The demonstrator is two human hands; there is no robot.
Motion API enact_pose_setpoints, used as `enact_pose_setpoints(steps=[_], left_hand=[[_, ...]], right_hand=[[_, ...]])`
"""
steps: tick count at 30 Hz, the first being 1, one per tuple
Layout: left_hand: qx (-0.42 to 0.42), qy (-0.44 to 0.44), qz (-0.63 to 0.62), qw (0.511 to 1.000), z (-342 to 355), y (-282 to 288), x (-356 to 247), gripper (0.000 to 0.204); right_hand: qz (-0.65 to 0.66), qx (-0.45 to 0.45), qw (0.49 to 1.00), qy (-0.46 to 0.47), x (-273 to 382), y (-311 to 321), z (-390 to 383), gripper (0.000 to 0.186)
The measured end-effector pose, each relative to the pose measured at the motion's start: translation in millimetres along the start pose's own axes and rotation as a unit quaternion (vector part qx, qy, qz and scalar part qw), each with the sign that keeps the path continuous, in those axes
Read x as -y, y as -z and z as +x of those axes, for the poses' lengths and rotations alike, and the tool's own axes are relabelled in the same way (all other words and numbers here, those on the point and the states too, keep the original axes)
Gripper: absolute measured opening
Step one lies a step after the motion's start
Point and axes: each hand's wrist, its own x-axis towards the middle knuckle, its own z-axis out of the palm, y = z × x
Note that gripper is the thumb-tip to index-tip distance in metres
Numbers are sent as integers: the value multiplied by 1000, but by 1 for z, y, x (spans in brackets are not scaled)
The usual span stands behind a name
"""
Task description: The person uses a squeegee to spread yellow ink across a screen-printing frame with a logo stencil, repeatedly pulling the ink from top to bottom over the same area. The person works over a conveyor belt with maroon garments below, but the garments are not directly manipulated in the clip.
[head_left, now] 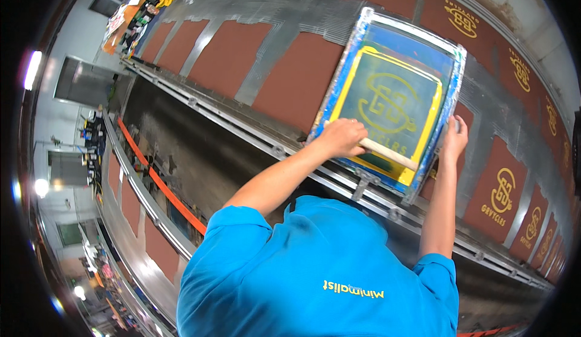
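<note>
A screen printing frame (361, 32) with blue and white paint-marked edges lies tilted over the long table. Yellow ink rings its mesh, where a round emblem shows. My left hand (344, 137) is closed around one end of a pale squeegee (390, 153), which lies across the near part of the mesh. At the frame's right edge, my right hand (454, 138) grips the side with bent fingers. Brown fabric panels (302, 79) lie plain to the left of the frame. To the right, more brown panels (497, 201) carry yellow emblems.
A metal rail (221, 112) with clamps runs along the table's near edge. Behind it, across a dark aisle, an orange strip (160, 179) borders a second table (142, 258) with brown panels. Bottles and cloths crowd the far left table end (142, 19).
</note>
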Motion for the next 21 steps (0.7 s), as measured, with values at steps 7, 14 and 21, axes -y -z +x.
enact_pose_setpoints(steps=[7,14,21], left_hand=[[107,-8,40,993,-33,75,177,59],[282,11,-28,959,-16,73,223,69],[416,94,-129,895,16,58,243,73]], right_hand=[[69,32,993,-87,55,-155,-101,38],[-136,9,990,-31,56,-182,-103,42],[-158,16,985,-68,61,-192,-101,44]])
